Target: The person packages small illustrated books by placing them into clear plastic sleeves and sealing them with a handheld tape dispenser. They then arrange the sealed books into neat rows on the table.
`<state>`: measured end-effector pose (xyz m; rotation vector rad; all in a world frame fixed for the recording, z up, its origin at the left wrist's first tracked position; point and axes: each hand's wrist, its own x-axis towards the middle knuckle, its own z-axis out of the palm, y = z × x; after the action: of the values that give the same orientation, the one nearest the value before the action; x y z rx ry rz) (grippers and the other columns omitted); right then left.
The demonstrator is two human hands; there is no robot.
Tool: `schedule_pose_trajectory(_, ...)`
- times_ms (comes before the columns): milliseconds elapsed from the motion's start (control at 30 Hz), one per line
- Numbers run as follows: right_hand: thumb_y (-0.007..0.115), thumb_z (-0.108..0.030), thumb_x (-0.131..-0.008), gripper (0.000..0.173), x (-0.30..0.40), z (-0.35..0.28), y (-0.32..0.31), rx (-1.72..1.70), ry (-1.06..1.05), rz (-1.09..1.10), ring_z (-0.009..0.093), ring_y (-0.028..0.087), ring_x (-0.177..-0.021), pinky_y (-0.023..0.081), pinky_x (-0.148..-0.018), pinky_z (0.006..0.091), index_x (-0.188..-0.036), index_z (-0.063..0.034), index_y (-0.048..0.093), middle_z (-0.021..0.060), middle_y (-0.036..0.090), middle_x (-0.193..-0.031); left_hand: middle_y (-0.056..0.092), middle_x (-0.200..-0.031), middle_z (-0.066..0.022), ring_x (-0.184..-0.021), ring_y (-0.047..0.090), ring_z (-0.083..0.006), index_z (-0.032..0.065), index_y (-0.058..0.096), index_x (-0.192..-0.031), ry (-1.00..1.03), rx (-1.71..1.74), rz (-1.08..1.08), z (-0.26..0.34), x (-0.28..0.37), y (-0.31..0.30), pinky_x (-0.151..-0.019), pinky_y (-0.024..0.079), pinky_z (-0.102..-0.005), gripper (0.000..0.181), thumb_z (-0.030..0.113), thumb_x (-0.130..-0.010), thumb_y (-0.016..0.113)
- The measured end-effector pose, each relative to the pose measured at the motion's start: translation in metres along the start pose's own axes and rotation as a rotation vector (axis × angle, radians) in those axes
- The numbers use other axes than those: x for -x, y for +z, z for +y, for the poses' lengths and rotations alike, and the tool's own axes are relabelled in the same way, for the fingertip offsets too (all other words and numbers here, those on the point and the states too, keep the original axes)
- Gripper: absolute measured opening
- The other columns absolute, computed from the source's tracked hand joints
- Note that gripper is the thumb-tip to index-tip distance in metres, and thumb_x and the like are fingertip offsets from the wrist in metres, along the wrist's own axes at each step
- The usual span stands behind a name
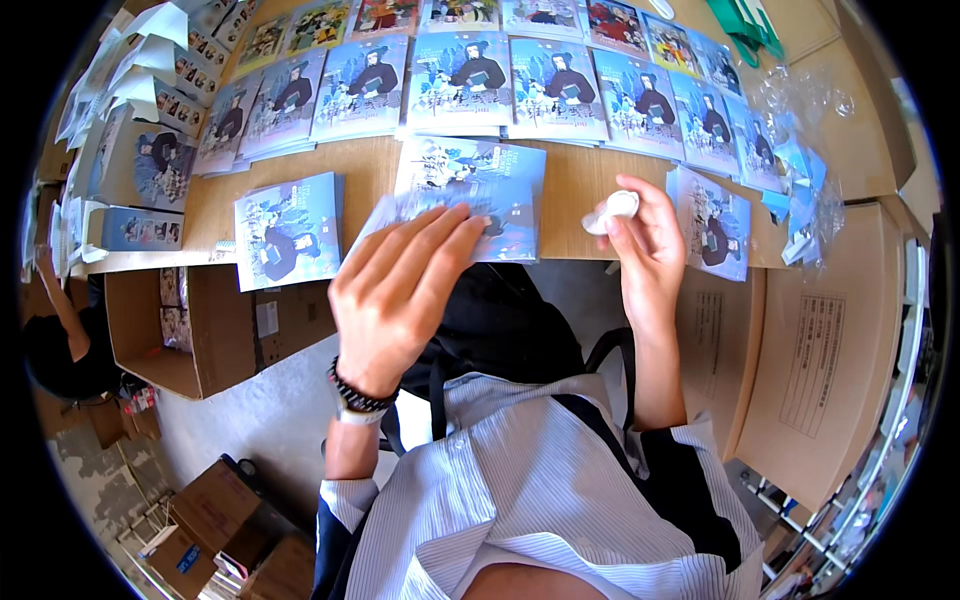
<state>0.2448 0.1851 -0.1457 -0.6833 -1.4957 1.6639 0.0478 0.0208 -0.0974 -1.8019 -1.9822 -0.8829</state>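
Note:
My left hand (409, 292) lies with its fingers on a printed blue packet, blurred under the fingertips, over a stack of blue illustrated packets (510, 187) at the table's near edge. Whether the fingers grip the packet is hard to tell. My right hand (649, 247) pinches a small round white object (621, 206) between thumb and fingers, its kind unclear. One stack of blue packets (285, 232) is left of my left hand, and another stack (716, 225) is right of my right hand. Rows of blue illustrated packets (457, 82) spread across the wooden table (577, 217).
Folded printed boxes (142, 165) stand along the left edge. Crumpled clear plastic (810, 180) and a green strap (750, 30) lie at the right. An open cardboard box (217, 330) stands below left, large cartons (817, 345) below right. Another person's arm (64, 307) shows at far left.

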Motion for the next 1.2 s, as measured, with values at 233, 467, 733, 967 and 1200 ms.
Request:
schedule_pose_trajectory(233,0.070,0.001,-0.098,0.040,0.011,-0.037,0.039,-0.171,-0.201,-0.242,0.017,0.068,-0.099,0.058,-0.080,0.0283,-0.136,0.0053,0.058,0.0165,0.067,-0.124,0.071,-0.075,-0.0048,-0.061,0.069,-0.0212,0.0070,0.072,-0.091,-0.239,0.142,-0.140,0.005,-0.002,-0.071,-0.054,0.052,-0.0297,0.013,0.009,-0.083,0.082)
schedule_pose_trajectory(467,0.075,0.002,-0.091,0.038,0.001,-0.040,0.089,0.070,-0.367,-0.395,0.017,0.071,-0.086,0.056,-0.076,0.0287,-0.128,-0.0008,0.071,0.0127,0.076,-0.111,0.070,-0.074,-0.0034,-0.060,0.068,-0.0210,0.0086,0.071,-0.091,-0.242,-0.002,-0.123,0.005,0.020,-0.074,-0.053,0.051,-0.0298,0.013,0.011,-0.084,0.082)
schedule_pose_trajectory(733,0.070,0.003,-0.096,0.036,0.004,-0.035,0.086,-0.045,-0.254,-0.388,0.025,0.073,-0.107,0.057,-0.094,0.0348,-0.131,0.0067,0.063,0.0194,0.070,-0.128,0.073,-0.078,-0.0069,-0.063,0.070,-0.0226,0.0051,0.072,-0.092,-0.270,0.054,-0.159,0.006,0.023,-0.080,-0.056,0.052,-0.0289,0.009,0.007,-0.087,0.079)
schedule_pose_trajectory(967,0.075,0.007,-0.087,0.036,0.001,-0.032,0.092,0.157,-0.372,-0.454,0.019,0.068,-0.086,0.053,-0.077,0.0287,-0.122,0.0013,0.072,0.0108,0.076,-0.107,0.071,-0.076,-0.0058,-0.062,0.069,-0.0227,0.0066,0.071,-0.089,-0.272,0.008,-0.242,0.007,0.024,-0.078,-0.055,0.052,-0.0302,0.009,0.009,-0.086,0.079)
schedule_pose_trajectory(1200,0.073,0.008,-0.089,0.031,-0.005,-0.019,0.088,-0.005,-0.300,-0.572,0.020,0.070,-0.089,0.055,-0.080,0.0296,-0.120,0.0034,0.071,0.0124,0.075,-0.106,0.069,-0.075,-0.0038,-0.062,0.067,-0.0217,0.0077,0.069,-0.089,-0.260,-0.065,-0.249,0.012,0.028,-0.078,-0.054,0.051,-0.0312,0.013,0.009,-0.083,0.080)
